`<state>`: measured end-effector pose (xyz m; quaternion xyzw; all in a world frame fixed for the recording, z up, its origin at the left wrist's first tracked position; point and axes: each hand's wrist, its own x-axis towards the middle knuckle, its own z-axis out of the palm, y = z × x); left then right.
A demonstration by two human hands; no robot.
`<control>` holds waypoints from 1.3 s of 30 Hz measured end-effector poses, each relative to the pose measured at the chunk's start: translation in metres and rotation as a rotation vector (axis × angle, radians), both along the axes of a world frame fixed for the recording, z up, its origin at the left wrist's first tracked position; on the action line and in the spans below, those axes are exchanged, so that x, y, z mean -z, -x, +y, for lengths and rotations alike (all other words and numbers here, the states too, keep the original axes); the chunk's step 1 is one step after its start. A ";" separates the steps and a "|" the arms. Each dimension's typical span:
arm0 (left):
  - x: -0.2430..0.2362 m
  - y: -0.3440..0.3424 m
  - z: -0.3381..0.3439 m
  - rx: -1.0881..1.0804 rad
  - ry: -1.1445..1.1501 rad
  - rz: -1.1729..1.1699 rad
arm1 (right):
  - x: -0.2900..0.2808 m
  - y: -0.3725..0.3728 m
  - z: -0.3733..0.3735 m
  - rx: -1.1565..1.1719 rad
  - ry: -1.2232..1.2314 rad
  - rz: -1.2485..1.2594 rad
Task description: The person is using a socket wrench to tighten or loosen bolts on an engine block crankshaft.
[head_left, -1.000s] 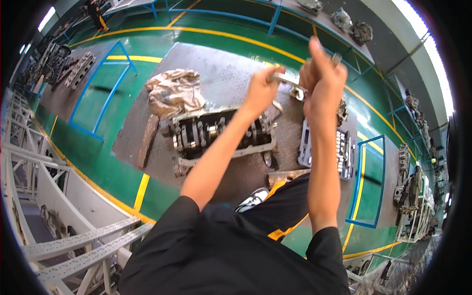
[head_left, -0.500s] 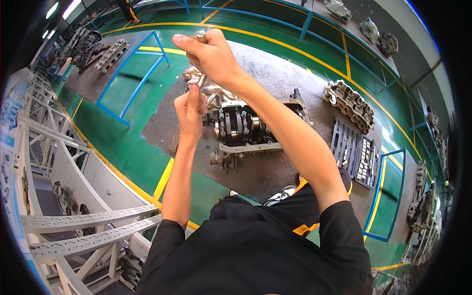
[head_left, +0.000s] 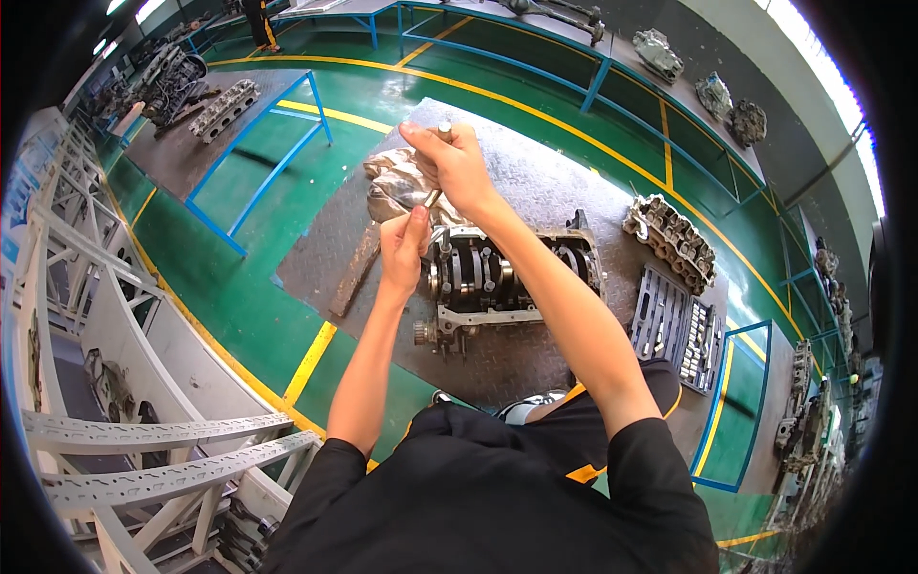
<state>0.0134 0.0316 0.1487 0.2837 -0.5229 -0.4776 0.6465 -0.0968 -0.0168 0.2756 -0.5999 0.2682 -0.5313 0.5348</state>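
Near the left end of an engine block (head_left: 497,314) with its crankshaft (head_left: 478,268) exposed, both my hands are raised on a slim, shiny metal rod (head_left: 433,198). My right hand (head_left: 457,170) is wrapped round its upper part, thumb out, and the rod's round end shows above the fist. Lower down, my left hand (head_left: 405,244) closes on the rod with the thumb along it. The fingers hide the lower end, so I cannot tell whether it touches the block. Behind the hands lies a crumpled, pale cloth or wrapping (head_left: 394,187).
A metal-topped table (head_left: 316,253) bears the block. On its right are a cylinder head (head_left: 669,239) and an open socket set case (head_left: 677,327). A wooden strip (head_left: 356,273) lies at the left. A white metal frame (head_left: 172,435) stands left of me.
Both hands have come down and to the right in the view, still gripping the rod. More of the crumpled cloth shows behind them. The whole view has shifted slightly.
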 end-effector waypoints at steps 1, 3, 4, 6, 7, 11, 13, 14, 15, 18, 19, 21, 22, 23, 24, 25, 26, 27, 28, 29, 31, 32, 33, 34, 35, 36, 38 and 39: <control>-0.001 0.001 -0.003 0.026 -0.007 -0.004 | -0.001 0.002 -0.003 -0.022 -0.009 -0.004; -0.006 0.000 -0.010 0.055 -0.035 0.011 | 0.000 0.004 -0.008 -0.048 -0.023 -0.027; -0.007 -0.002 -0.013 0.085 -0.065 0.028 | -0.001 0.004 -0.012 -0.041 -0.024 -0.052; -0.011 -0.007 -0.028 0.071 -0.005 -0.039 | -0.002 0.007 -0.017 -0.038 -0.019 -0.079; -0.013 -0.010 -0.039 0.057 0.054 -0.100 | -0.003 0.012 -0.018 -0.019 -0.056 -0.120; -0.012 0.005 -0.082 -0.326 0.194 -0.399 | 0.008 0.019 -0.014 0.045 -0.025 -0.157; -0.004 0.007 -0.103 -0.306 0.130 -0.312 | 0.009 0.012 -0.007 0.034 -0.021 -0.156; 0.001 0.012 -0.113 -0.300 0.088 -0.288 | 0.011 0.010 -0.007 0.024 -0.019 -0.069; 0.002 0.017 -0.123 -0.292 0.044 -0.263 | 0.013 0.009 -0.012 0.015 -0.017 0.019; -0.051 0.056 -0.141 0.116 -0.424 -0.028 | 0.013 0.031 -0.031 0.024 -0.054 0.171; -0.031 0.077 -0.147 0.099 -0.298 0.046 | 0.006 0.029 -0.028 -0.006 -0.086 0.241; 0.021 0.112 -0.148 0.107 -0.074 0.192 | -0.001 0.029 -0.034 0.075 -0.179 0.248; 0.021 0.126 -0.140 -0.222 0.137 -0.313 | -0.004 0.039 -0.042 -0.010 -0.216 0.111; 0.028 0.146 -0.134 -0.212 0.240 -0.211 | -0.003 0.049 -0.049 -0.096 -0.252 -0.026; 0.027 0.163 -0.112 0.055 0.120 -0.177 | 0.006 0.074 -0.059 -0.019 -0.231 -0.063; 0.020 0.156 -0.085 0.279 -0.005 -0.154 | 0.008 0.084 -0.061 0.015 -0.210 -0.103; 0.025 0.145 -0.074 0.281 -0.209 -0.255 | 0.004 0.085 -0.056 -0.022 -0.180 -0.050; 0.014 0.133 -0.053 0.195 -0.060 -0.288 | 0.002 0.086 -0.053 -0.017 -0.178 -0.047; 0.015 0.118 -0.038 0.200 -0.074 -0.292 | 0.000 0.083 -0.044 -0.038 -0.173 0.087; 0.004 0.096 -0.022 0.223 -0.162 -0.461 | -0.004 0.088 -0.033 -0.035 -0.170 0.225; 0.012 0.061 -0.005 0.065 -0.098 -0.312 | -0.021 0.079 -0.020 -0.137 -0.031 0.407; 0.017 0.042 -0.008 0.022 -0.028 -0.376 | -0.023 0.078 -0.022 -0.159 -0.027 0.410; 0.019 0.035 -0.011 -0.079 -0.051 -0.217 | -0.023 0.075 -0.026 -0.192 -0.026 0.405; 0.013 0.024 -0.018 -0.123 -0.109 -0.198 | -0.023 0.074 -0.029 -0.178 -0.037 0.410; 0.016 0.018 -0.032 -0.230 -0.074 -0.203 | -0.025 0.073 -0.032 -0.262 -0.074 0.296; 0.017 0.011 -0.048 -0.258 -0.099 -0.178 | -0.026 0.070 -0.034 -0.357 -0.103 0.183; 0.001 0.018 -0.085 -0.321 -0.066 -0.266 | -0.018 0.064 -0.032 -0.357 -0.122 0.131; -0.015 0.036 -0.098 -0.343 0.033 -0.184 | -0.012 0.061 -0.032 -0.357 -0.133 0.070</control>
